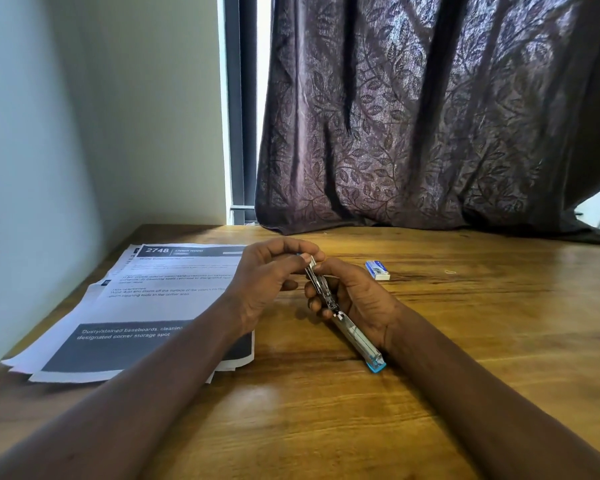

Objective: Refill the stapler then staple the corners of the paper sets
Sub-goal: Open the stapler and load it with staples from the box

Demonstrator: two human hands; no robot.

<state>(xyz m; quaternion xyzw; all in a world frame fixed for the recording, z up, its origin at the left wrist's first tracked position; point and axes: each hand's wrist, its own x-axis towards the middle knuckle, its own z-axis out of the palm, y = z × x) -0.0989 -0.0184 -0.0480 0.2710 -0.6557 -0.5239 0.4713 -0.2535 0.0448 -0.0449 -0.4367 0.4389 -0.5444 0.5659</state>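
The right hand (357,299) holds the stapler (355,336) just above the table (465,341), fingers curled around its middle. The blue end points toward the person. The left hand (264,282) pinches the far metal tip with bent fingers. The papers (146,306) lie at the left, and a small staple box (377,270) lies near the right hand.

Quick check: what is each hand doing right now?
Left hand: closed, pinching the far end of the stapler.
Right hand: closed, holding the stapler around its middle.
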